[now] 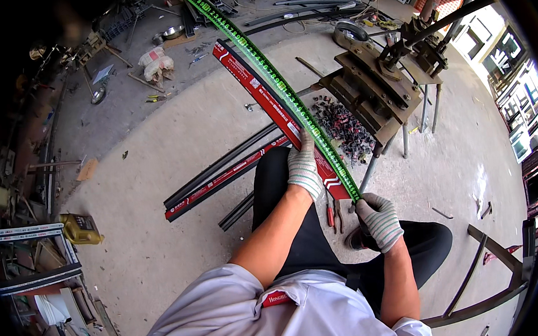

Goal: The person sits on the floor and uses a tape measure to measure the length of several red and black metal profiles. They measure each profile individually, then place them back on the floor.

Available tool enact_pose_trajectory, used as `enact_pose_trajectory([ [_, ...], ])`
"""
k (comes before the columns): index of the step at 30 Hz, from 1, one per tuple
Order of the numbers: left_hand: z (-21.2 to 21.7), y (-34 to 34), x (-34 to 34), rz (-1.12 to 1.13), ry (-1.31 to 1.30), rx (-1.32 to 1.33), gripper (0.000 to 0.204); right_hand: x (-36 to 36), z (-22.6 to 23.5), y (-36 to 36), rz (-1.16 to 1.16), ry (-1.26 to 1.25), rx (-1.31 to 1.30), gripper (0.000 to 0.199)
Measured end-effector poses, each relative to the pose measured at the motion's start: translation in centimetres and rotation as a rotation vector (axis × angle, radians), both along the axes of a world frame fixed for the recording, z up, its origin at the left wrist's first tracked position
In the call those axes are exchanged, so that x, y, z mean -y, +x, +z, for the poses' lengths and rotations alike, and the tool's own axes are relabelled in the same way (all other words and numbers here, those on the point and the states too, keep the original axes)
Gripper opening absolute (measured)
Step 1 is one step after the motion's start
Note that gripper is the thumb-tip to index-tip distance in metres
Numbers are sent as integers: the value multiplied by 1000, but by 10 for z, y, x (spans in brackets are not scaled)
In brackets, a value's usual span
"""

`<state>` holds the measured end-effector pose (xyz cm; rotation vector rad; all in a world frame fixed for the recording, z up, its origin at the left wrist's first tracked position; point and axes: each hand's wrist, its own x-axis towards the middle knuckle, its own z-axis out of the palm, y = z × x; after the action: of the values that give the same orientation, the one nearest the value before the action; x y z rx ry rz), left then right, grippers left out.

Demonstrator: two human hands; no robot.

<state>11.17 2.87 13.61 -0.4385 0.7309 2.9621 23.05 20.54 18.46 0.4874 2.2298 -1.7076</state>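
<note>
A long green tape measure blade (275, 78) stretches from the far edge of the view toward me, lying along a profile bar covered in red film (263, 100). My left hand (305, 168), in a striped white knit glove, is closed round the bar, thumb against the tape's edge. At the bar's near end my right hand (380, 222), gloved alike, is closed on the near end of the tape. Whether the tape's case sits in that hand is hidden. Below the bar, pliers (338, 218) and a red-handled screwdriver (330, 217) lie on the floor.
Another red-filmed bar (220, 182) lies left of my knee. To the right stands a heavy metal press (376, 92) with a pile of small offcuts (344, 125) beside it. A yellow jug (81, 230) stands far left. A curved metal frame (484, 299) lies at the lower right.
</note>
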Motion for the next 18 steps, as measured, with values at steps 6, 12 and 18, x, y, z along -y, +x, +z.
enact_pose_trajectory([
  [6,21,11,-3,-12,-209,-41,49,-24,-6,44,-46,-153,149,17],
  [12,17,14,-16,-73,-264,-73,50,-42,-24,73,-52,-296,172,21],
  [18,19,15,-27,-113,-241,-80,50,-53,-30,77,-28,-359,208,17],
])
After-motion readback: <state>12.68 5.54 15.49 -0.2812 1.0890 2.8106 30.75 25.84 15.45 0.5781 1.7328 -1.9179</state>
